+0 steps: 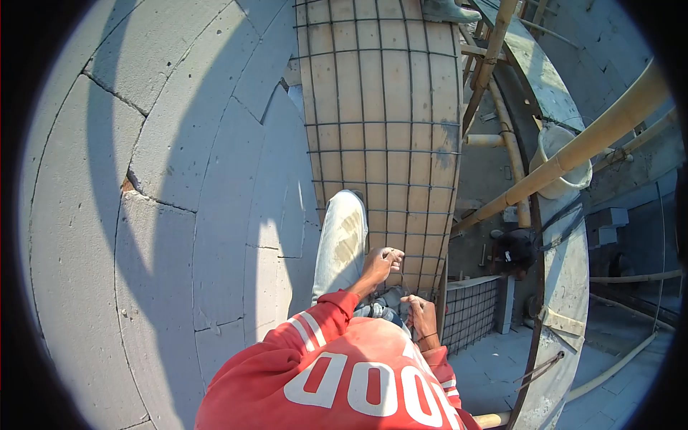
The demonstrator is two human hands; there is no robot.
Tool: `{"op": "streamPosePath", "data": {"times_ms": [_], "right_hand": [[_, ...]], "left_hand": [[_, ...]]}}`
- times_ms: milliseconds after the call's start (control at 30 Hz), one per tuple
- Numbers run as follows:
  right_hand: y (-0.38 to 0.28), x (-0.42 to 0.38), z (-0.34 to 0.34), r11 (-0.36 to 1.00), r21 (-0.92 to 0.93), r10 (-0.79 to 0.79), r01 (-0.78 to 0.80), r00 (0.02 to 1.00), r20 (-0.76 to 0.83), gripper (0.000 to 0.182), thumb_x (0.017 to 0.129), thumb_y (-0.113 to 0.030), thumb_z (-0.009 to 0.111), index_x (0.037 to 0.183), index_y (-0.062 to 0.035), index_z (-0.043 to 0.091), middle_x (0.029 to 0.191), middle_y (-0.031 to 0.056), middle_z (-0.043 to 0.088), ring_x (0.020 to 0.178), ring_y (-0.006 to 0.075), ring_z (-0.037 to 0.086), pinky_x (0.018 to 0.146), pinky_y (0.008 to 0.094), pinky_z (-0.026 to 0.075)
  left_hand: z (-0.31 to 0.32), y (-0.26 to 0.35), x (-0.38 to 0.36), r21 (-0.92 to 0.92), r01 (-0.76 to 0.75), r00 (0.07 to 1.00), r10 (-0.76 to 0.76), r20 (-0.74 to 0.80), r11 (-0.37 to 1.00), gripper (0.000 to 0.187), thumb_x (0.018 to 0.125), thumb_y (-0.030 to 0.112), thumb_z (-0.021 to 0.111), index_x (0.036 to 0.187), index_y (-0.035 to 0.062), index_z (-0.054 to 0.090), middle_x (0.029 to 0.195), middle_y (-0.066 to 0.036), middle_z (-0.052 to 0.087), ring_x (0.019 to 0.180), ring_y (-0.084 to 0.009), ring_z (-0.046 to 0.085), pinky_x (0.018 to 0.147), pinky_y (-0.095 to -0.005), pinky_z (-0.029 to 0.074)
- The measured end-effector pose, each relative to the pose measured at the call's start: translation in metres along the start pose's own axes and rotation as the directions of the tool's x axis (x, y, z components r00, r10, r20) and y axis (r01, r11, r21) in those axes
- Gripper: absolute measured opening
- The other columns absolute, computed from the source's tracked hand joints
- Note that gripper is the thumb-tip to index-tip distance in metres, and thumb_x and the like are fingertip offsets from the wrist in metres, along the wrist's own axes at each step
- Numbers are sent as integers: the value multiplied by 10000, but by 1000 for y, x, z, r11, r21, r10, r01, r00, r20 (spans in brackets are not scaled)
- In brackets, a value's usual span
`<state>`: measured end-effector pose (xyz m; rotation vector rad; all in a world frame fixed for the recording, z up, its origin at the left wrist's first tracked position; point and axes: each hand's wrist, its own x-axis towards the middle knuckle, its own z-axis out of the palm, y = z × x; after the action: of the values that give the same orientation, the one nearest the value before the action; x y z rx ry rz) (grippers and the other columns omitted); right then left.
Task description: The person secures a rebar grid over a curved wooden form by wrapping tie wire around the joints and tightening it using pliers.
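Note:
My left hand (385, 264) is closed beside my bent knee, its fingers pinched together just above the rebar mesh (383, 150). Lower and to the right, my right hand (423, 317) is curled shut in front of my red sleeve. Anything held in either hand is too small to make out. The mesh of thin dark steel bars lies in a square grid over a long wooden board (394, 93). My left leg (339, 236), in pale stained trousers, stands on the board's left side.
A grey block wall (179, 158) rises along the left. Bamboo poles (573, 150) cross on the right, near a white bucket (562, 161) by a concrete beam (559, 287). A person (514, 252) is lower down. A shoe (448, 11) shows at the board's far end.

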<state>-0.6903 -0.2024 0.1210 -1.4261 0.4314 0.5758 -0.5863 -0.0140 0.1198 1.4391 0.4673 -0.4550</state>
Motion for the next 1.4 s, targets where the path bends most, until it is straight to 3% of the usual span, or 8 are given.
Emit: {"op": "streamPosePath", "data": {"times_ms": [100, 300, 433, 500, 600, 833, 1100, 1400], "right_hand": [[-5, -1, 5, 973, 228, 46, -36, 998, -40, 235, 988, -206, 603, 1029, -3, 715, 654, -59, 491, 514, 36, 408, 444, 211, 316], [-30, -1, 13, 981, 18, -188, 191, 975, -116, 218, 955, -185, 637, 967, 7, 741, 675, -62, 541, 570, 28, 388, 498, 226, 283], [-30, -3, 10, 993, 102, -52, 52, 999, 1, 229, 955, -203, 643, 969, 2, 743, 667, -75, 523, 569, 21, 364, 501, 222, 268], [-29, -1, 5, 974, 221, 30, -45, 997, 71, 212, 979, -215, 625, 1001, -27, 720, 616, -109, 412, 515, 6, 318, 454, 203, 233], [-26, -3, -2, 941, 319, 88, -113, 992, 90, 201, 983, -207, 616, 1010, -28, 704, 608, -109, 396, 498, 4, 317, 433, 198, 235], [-21, -17, -6, 964, 262, -24, 46, 996, -87, 168, 980, -174, 609, 1025, -25, 673, 638, -83, 456, 502, 9, 363, 433, 193, 276], [-7, -17, -11, 941, 237, -189, 243, 956, -226, 160, 944, -134, 636, 1014, -3, 696, 686, -44, 560, 546, 28, 449, 475, 209, 335], [27, -10, -18, 957, 75, -248, 281, 923, -294, 260, 939, -214, 630, 1076, -5, 702, 925, 56, 715, 805, 124, 634, 744, 293, 508]], "left_hand": [[-2, -2, -2, -70, 20, 999, -18, 29, 997, 306, 982, 247, 655, 1111, -29, 675, 945, -74, 696, 802, -100, 662, 710, -217, 564], [1, 8, -9, -283, 81, 997, -78, 20, 956, 294, 963, 272, 686, 1077, 1, 691, 965, -81, 721, 823, -145, 695, 751, -262, 576], [7, 7, -10, -165, -25, 997, 13, -77, 986, 251, 961, 240, 684, 993, -6, 718, 877, -69, 723, 763, -126, 682, 688, -233, 550], [9, 5, -10, -93, -95, 989, 84, -119, 991, 249, 959, 246, 688, 990, 1, 723, 877, -56, 726, 759, -114, 679, 691, -231, 548], [15, 13, -11, -123, -53, 996, 44, -78, 991, 262, 957, 235, 691, 1036, -14, 712, 925, -67, 722, 806, -121, 680, 722, -241, 557], [30, 31, -25, -7, -14, 995, 15, 101, 1000, 295, 961, 205, 682, 1138, -30, 697, 965, -80, 714, 828, -117, 690, 751, -235, 567], [43, 35, -35, 62, -10, 988, 0, 151, 998, 216, 973, 172, 647, 1074, -12, 702, 908, -56, 702, 760, -122, 676, 695, -253, 559], [51, 13, -22, 190, 117, 978, -146, 149, 975, 200, 956, 186, 682, 1084, 33, 703, 912, -42, 694, 765, -149, 687, 677, -276, 555]]}}
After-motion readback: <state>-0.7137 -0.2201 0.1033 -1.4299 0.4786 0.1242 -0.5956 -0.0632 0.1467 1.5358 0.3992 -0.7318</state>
